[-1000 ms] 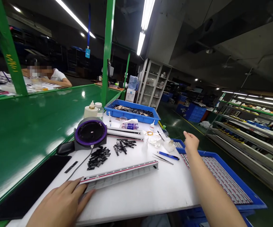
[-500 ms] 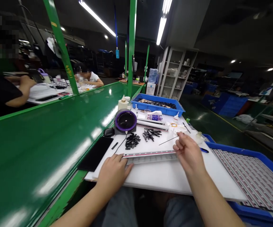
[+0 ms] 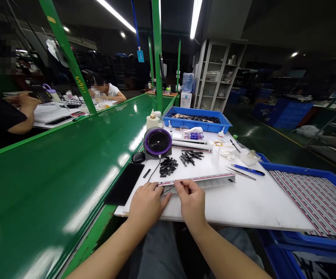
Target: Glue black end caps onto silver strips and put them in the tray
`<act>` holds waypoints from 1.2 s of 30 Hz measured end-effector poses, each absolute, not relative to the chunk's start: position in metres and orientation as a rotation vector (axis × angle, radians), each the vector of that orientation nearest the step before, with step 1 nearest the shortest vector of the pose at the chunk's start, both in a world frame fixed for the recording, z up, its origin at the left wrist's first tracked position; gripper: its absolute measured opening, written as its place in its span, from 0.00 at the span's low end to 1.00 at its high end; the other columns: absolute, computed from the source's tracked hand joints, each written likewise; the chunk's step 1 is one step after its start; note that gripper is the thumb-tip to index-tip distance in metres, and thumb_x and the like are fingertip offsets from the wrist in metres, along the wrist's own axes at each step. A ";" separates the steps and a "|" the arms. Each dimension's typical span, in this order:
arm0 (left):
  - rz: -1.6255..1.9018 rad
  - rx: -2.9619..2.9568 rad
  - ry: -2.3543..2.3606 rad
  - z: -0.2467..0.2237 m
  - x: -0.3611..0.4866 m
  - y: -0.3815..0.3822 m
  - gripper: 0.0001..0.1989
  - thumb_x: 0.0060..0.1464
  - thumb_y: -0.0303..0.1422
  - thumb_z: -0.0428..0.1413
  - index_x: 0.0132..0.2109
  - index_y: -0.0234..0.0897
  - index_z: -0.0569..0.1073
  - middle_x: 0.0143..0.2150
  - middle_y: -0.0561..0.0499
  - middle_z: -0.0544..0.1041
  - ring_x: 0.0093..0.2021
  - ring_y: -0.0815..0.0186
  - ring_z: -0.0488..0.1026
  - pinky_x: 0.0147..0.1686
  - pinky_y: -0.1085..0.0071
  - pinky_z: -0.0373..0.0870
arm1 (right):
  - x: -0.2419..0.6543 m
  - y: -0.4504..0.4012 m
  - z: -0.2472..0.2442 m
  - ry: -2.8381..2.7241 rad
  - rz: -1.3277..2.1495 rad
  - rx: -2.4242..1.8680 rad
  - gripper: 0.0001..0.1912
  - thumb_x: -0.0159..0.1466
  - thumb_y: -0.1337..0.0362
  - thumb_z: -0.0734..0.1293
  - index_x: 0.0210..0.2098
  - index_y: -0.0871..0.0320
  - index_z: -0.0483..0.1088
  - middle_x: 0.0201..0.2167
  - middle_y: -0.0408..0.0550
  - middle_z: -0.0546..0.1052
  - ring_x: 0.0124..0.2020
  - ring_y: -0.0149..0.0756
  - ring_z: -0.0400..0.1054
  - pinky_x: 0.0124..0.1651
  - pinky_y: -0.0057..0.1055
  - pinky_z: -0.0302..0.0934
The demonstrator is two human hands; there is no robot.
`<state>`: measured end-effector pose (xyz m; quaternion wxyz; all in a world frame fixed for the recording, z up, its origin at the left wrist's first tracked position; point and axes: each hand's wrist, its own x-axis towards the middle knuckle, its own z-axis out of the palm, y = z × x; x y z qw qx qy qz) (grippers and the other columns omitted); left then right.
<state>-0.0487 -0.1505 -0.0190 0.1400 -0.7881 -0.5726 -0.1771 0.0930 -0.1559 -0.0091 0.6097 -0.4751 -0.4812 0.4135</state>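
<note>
Your left hand (image 3: pixel 146 201) is closed around the left end of the long pale strip (image 3: pixel 210 179), with the fingers over its far side and the thumb along the near side, so the end itself is mostly hidden by your grip. The strip lies across the white tabletop (image 3: pixel 238 205) just in front of you, its red-lined face toward the far side and its right end reaching out past your right hand.

Your right hand (image 3: pixel 191 197) is drawn into a tight pinch, thumb and fingertips together on a thin dark stick (image 3: pixel 169 189). The stick slants down to the left, its end near your left thumb at the strip; whether the tip touches the strip, you cannot tell from here. Your two hands are close together but apart.

Beyond the strip lie two loose piles of small black pieces, one on the left (image 3: pixel 168 166) and one on the right (image 3: pixel 190 157), with the round purple-rimmed device (image 3: pixel 158 142) behind them. To the right, the tweezers (image 3: pixel 240 173) and the blue pen (image 3: pixel 248 169) lie side by side, out of your grip. More strips (image 3: pixel 310 201) lie in rows in the blue tray (image 3: pixel 293 167) at your right.
</note>
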 end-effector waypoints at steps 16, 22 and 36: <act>-0.508 -2.311 -1.662 -0.018 -0.049 -0.149 0.17 0.60 0.42 0.50 0.36 0.36 0.78 0.34 0.44 0.77 0.39 0.56 0.73 0.41 0.60 0.68 | 0.106 -0.159 0.007 -1.156 0.887 -1.062 0.12 0.60 0.54 0.69 0.30 0.57 0.75 0.17 0.37 0.58 0.22 0.29 0.51 0.27 0.29 0.51; -0.503 -2.307 -1.653 -0.019 -0.050 -0.149 0.17 0.60 0.42 0.51 0.36 0.36 0.77 0.35 0.44 0.77 0.39 0.56 0.74 0.41 0.61 0.69 | 0.109 -0.164 0.010 -1.251 0.829 -1.034 0.11 0.61 0.57 0.68 0.29 0.58 0.75 0.17 0.37 0.59 0.21 0.29 0.52 0.26 0.28 0.51; -0.465 -2.282 -1.395 -0.033 -0.061 -0.136 0.15 0.61 0.39 0.50 0.37 0.35 0.78 0.35 0.44 0.79 0.41 0.54 0.75 0.40 0.57 0.73 | 0.364 -0.033 0.064 -0.965 -0.159 -1.395 0.15 0.57 0.53 0.68 0.31 0.61 0.76 0.17 0.38 0.61 0.20 0.31 0.54 0.29 0.32 0.54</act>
